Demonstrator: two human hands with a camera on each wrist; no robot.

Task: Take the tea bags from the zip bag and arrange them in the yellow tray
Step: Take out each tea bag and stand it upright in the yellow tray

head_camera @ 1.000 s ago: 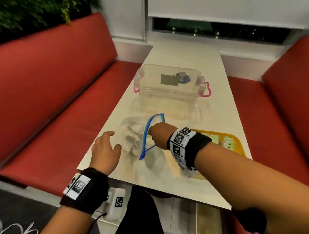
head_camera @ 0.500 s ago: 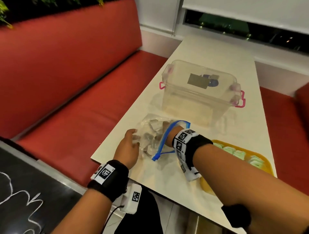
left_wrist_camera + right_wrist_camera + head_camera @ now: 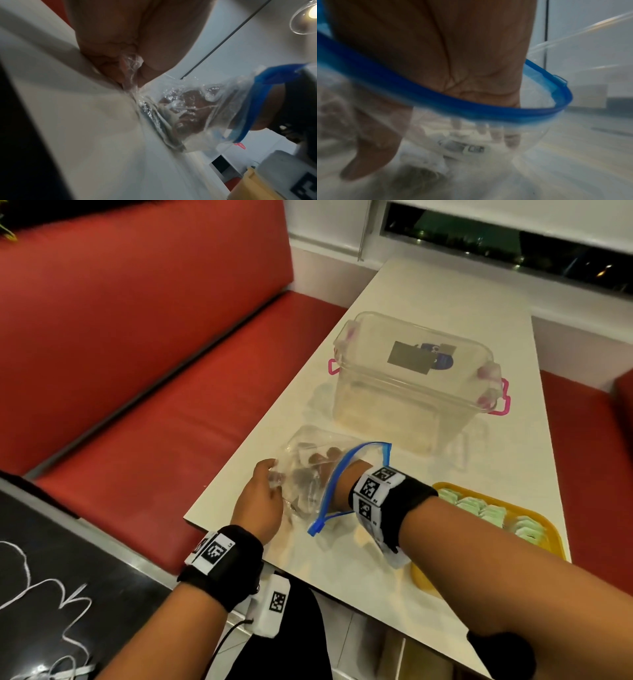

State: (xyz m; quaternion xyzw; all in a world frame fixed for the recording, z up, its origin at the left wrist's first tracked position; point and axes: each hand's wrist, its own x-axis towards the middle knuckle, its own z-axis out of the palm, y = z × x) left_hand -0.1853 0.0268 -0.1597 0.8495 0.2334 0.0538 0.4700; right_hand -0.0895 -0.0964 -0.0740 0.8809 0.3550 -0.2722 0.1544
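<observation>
The clear zip bag with a blue zip rim lies near the table's left edge. My left hand pinches the bag's closed end between thumb and fingers. My right hand is inside the bag up to the wrist, through the open rim. Its fingers point down onto white tea bags, and the thumb is spread well apart from them. The picture is too blurred to show a hold on any tea bag. The yellow tray at the right holds several green tea bags.
A clear lidded box with pink clips stands beyond the bag on the white table. A red bench runs along the left, and another is at the right. The table's near edge is just under my forearms.
My right hand has gone from the bag's mouth deep inside it. My left hand moved from the table to pinch the bag's far end. My head turned left.
</observation>
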